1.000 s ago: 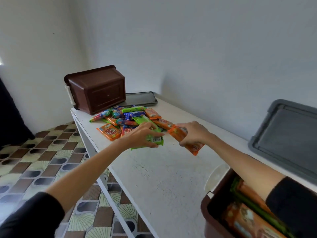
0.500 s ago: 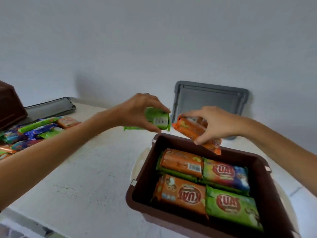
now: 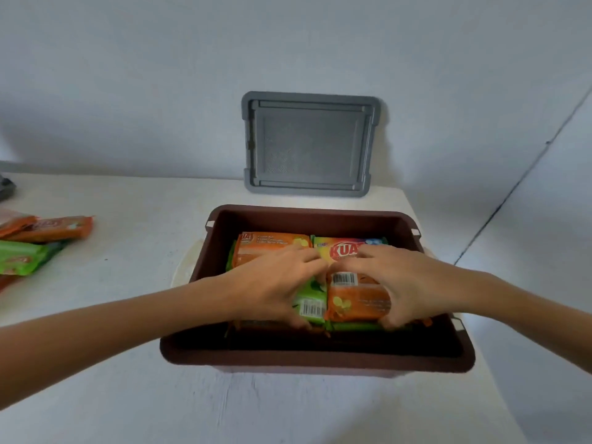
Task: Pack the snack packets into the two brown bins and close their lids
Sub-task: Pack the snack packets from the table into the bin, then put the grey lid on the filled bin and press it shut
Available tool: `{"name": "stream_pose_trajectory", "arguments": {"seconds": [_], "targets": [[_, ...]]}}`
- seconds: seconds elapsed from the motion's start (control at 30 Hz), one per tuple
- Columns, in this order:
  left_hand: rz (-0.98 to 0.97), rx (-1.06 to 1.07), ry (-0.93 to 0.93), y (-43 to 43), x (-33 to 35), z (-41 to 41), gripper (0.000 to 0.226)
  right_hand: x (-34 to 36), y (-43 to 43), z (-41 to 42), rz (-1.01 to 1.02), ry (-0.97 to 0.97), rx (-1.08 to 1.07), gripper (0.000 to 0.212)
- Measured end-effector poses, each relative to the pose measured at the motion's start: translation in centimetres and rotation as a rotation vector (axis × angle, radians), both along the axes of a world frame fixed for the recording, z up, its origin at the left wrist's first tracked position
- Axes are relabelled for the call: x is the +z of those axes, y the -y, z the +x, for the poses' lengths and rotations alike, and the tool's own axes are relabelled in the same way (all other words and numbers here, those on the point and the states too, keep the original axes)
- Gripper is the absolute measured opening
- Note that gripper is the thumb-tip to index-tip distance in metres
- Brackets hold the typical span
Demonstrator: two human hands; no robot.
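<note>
An open brown bin stands in front of me on the white table, with snack packets packed flat inside. My left hand grips a green packet down in the bin's near half. Beside it, my right hand grips an orange packet, barcode side up. Both packets rest on the layer below. Behind them lie an orange packet and a rainbow-coloured packet. The bin's grey lid leans upright against the wall behind it.
Loose orange packets and a green packet lie on the table at the far left. The table's right edge falls away just right of the bin. A wall runs along the back.
Both hands carried their packets from the pile on the left to the bin, then lowered them inside. My view swung right, so the other brown bin left the frame.
</note>
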State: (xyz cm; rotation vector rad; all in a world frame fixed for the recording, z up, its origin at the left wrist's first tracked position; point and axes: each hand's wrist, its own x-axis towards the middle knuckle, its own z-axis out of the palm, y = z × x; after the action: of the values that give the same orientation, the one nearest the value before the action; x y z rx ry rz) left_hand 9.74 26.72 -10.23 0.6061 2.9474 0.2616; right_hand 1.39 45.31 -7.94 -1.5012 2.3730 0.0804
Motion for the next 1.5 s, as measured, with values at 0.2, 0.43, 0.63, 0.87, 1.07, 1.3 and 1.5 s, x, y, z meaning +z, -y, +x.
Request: {"name": "stream_pose_trajectory", "arguments": {"seconds": [0.2, 0.43, 0.63, 0.87, 1.07, 1.3, 1.5], "targets": [[-0.060, -0.056, -0.117, 0.7, 0.0, 0.2, 0.063, -0.5, -0.3, 0.2, -0.046, -0.033, 0.006, 0.079], [0.134, 0.079, -0.227, 3.6, 3.4, -3.6, 0.025, 1.8, 2.4, -2.9, -0.209, -0.016, -0.056, 0.051], [0.254, 0.240, -0.388, 7.5, 4.6, -8.9, 0.026, 2.3, 5.2, -7.5, -0.322, -0.078, -0.145, 0.050], [0.437, 0.584, -0.544, 12.2, 2.7, -15.1, 0.049, 0.8, 8.0, -15.5, -0.507, -0.121, -0.449, 0.076], [0.400, 0.805, -0.382, 14.7, -1.1, -20.3, 0.083, -2.7, 9.7, -22.3, -0.510, 0.031, -0.745, 0.097], [0.463, 0.851, -0.412, 15.7, -4.1, -23.1, 0.097, -5.9, 10.7, -24.1, -0.661, 0.003, -0.730, 0.102], [0.523, 0.864, -0.484, 15.4, -3.3, -21.9, 0.103, -5.3, 10.5, -22.7, -0.726, -0.053, -0.759, 0.096]]}}
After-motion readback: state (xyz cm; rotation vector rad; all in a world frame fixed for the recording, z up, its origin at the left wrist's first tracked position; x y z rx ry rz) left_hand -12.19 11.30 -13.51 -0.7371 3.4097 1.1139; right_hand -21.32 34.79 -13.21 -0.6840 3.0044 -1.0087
